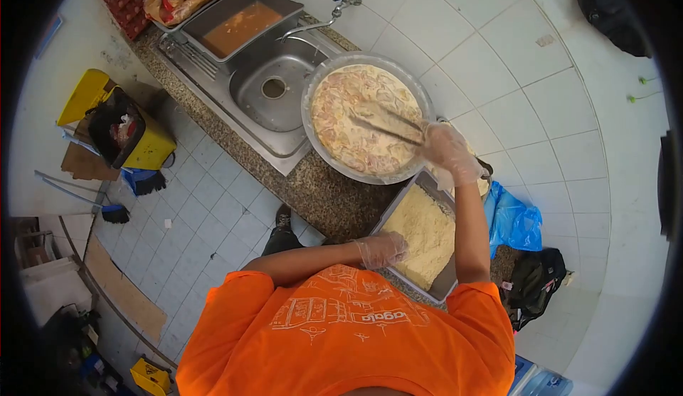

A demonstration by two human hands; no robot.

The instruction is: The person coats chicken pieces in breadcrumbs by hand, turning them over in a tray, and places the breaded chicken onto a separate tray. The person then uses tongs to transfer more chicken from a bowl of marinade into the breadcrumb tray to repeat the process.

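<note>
My right hand, in a clear plastic glove, is closed around metal tongs. The tongs reach over a large round metal bowl, their far ends at the pale, creamy mixture. Pieces that look like raw meat lie coated in that mixture. Below the bowl, a grey rectangular tray holds yellowish crumbs. My left hand, also gloved, is curled over the tray's left edge, with its fingertips by the crumbs. The glove partly hides those fingers.
Left of the bowl is a steel sink with a tap. A grey tub of brownish liquid stands behind it. Blue plastic bags and a dark bag lie at right. A yellow bin stands on the floor.
</note>
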